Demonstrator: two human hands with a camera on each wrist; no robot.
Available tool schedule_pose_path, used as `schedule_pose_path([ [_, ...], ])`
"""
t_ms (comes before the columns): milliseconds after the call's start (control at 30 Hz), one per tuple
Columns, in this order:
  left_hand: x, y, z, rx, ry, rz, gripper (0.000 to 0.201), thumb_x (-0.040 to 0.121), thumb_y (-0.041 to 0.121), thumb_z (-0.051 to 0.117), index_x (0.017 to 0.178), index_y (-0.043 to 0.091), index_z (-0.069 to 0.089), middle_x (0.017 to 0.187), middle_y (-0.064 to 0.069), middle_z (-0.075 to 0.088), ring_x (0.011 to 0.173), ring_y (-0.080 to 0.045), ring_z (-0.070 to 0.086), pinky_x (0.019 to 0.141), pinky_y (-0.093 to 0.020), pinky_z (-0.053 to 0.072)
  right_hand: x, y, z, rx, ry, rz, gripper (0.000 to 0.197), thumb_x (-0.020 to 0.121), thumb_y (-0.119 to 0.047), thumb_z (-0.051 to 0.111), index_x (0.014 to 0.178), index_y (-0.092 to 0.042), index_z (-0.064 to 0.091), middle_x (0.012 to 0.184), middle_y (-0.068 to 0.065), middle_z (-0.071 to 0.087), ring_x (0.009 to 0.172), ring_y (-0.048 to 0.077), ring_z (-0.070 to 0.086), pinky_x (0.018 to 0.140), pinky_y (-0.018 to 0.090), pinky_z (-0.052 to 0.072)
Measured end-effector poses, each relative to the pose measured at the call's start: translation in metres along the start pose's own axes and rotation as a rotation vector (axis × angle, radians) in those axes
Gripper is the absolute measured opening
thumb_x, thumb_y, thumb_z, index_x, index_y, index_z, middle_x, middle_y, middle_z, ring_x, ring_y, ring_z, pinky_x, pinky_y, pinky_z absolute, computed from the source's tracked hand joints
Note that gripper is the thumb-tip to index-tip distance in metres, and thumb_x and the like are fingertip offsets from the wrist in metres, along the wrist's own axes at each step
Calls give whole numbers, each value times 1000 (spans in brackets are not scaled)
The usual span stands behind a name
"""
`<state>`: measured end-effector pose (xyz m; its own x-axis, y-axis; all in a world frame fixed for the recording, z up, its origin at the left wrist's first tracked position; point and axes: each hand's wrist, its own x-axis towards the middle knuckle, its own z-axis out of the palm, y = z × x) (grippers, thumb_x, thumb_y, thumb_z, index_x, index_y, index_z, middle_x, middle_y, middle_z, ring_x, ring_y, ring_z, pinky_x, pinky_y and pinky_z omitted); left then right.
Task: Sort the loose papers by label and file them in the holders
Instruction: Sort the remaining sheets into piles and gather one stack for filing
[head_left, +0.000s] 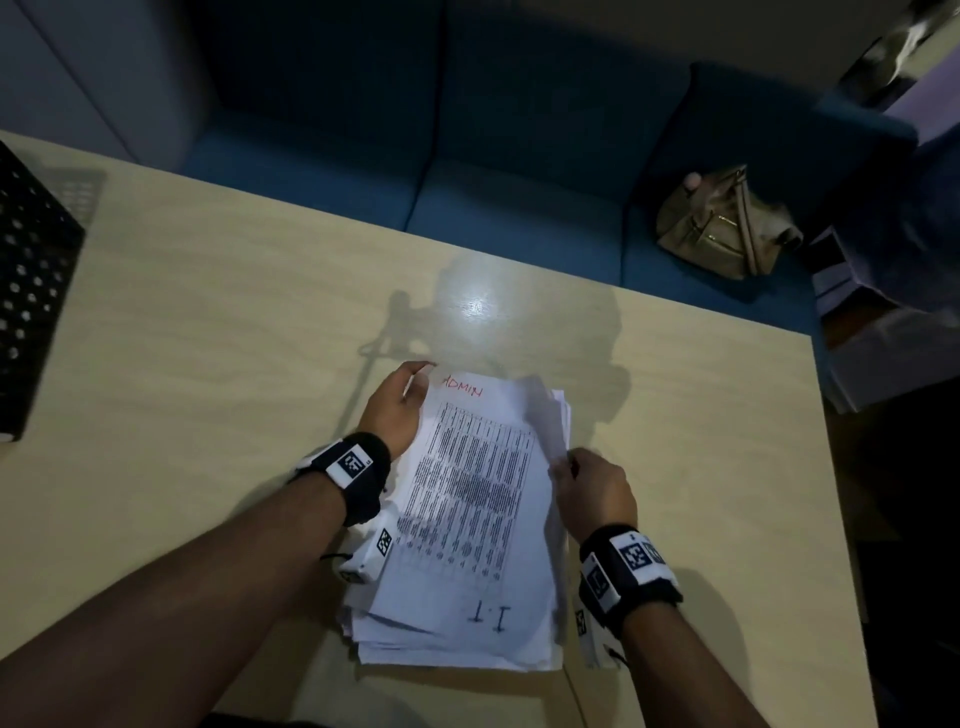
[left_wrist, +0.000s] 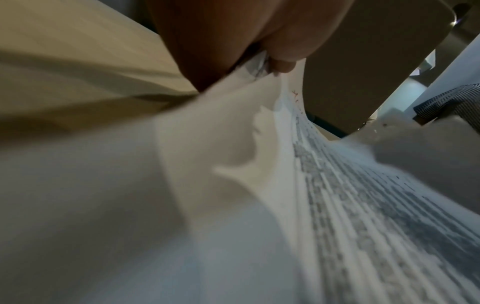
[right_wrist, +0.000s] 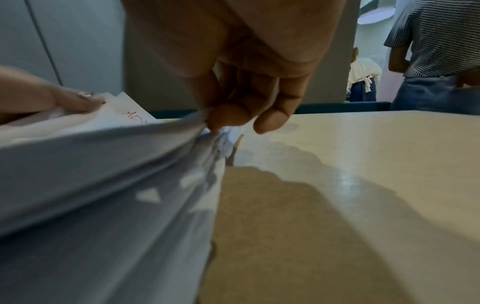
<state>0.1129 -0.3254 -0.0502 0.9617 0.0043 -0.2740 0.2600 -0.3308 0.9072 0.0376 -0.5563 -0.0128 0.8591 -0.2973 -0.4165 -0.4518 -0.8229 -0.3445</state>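
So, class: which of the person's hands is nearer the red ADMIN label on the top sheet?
Left. The left hand holds the stack's far left corner beside the ADMIN label; the right hand pinches sheets at the right edge, further from it.

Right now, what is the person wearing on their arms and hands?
Both forearms are bare, with no sleeves and no gloves. Each wrist carries a black band: the left wrist band and the right wrist band each hold a white block with black square code markers. A second white marked block hangs under each wrist, with a thin black cord beside it. The left hand and right hand wear nothing visible.
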Motion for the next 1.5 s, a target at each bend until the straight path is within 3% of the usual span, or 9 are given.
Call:
schedule_pose_path([
  [100, 1, 0, 1, -16, 7, -31, 27, 103, 32, 39, 121, 21, 55, 116, 7, 54, 107, -12, 50, 86, -21, 34, -3, 0, -7, -136, -123, 46, 34, 88, -40, 54, 70, -12, 62, 73, 4, 63, 70, 28, 61, 63, 28, 49],
  [200, 3, -2, 1, -28, 13, -54, 22, 102, 33, 42, 113, 24, 58, 114, 6, 60, 108, -14, 53, 86, -24, 36, 4, 1, -15, -92, -36, 80, 19, 82, -34, 66, 86, -17, 74, 86, 7, 71, 79, 28, 66, 72, 31, 53],
  [400, 5, -8, 5, 9, -8, -32, 37, 102, 36, 39, 138, 31, 39, 139, 3, 48, 126, -12, 44, 99, -26, 35, 26, -7, -11, 37, 95, 0, 20, 88, -27, 62, 105, -20, 69, 101, 3, 70, 84, 23, 63, 72, 26, 48],
  [633, 2, -5, 2, -58, 36, -118, 62, 92, 26, 63, 141, 35, 25, 137, -7, 44, 125, -20, 45, 103, -35, 39, 43, -7, 8, 240, 47, 127, 57, 89, -31, 61, 138, -7, 44, 136, 13, 52, 123, 31, 51, 96, 34, 43],
  [800, 0, 3, -5, -93, 54, -248, 37, 90, 24, 66, 124, 12, 59, 119, 1, 64, 109, -19, 61, 93, -30, 45, 36, -14, 11, 369, -26, -14, 32, 90, -27, 62, 116, -7, 63, 112, 9, 68, 99, 24, 63, 75, 24, 39],
  [933, -5, 22, -13, -313, 16, -239, 24, 90, 22, 65, 115, 22, 65, 106, 10, 69, 98, -7, 63, 90, -30, 44, 23, -11, 9, 499, -61, 37, 48, 91, -38, 60, 122, -3, 52, 118, 7, 60, 113, 25, 56, 85, 26, 38],
  [1133, -35, 0, -14, -273, -57, -323, 44, 82, 36, 73, 122, 21, 62, 118, 2, 68, 110, -20, 62, 100, -39, 44, -3, -9, 17, 507, -169, 38, 36, 98, -31, 49, 125, -8, 41, 108, 9, 57, 104, 30, 57, 74, 28, 39],
  [1267, -41, 30, -11, -223, -3, -213, 26, 85, 17, 71, 110, 19, 64, 99, 6, 68, 89, -13, 64, 89, -31, 49, -9, -27, 14, 499, -142, -9, 46, 94, -25, 58, 129, -8, 33, 104, 7, 52, 93, 28, 55, 71, 31, 42],
  [1500, -58, 121, -44, -195, 117, 227, 18, 95, 13, 58, 113, 16, 59, 102, -5, 66, 91, -17, 61, 73, -19, 47, -33, -88, -49, 656, 383, -309, 33, 90, -20, 63, 116, -11, 43, 83, -6, 55, 74, 20, 53, 59, 22, 33],
])
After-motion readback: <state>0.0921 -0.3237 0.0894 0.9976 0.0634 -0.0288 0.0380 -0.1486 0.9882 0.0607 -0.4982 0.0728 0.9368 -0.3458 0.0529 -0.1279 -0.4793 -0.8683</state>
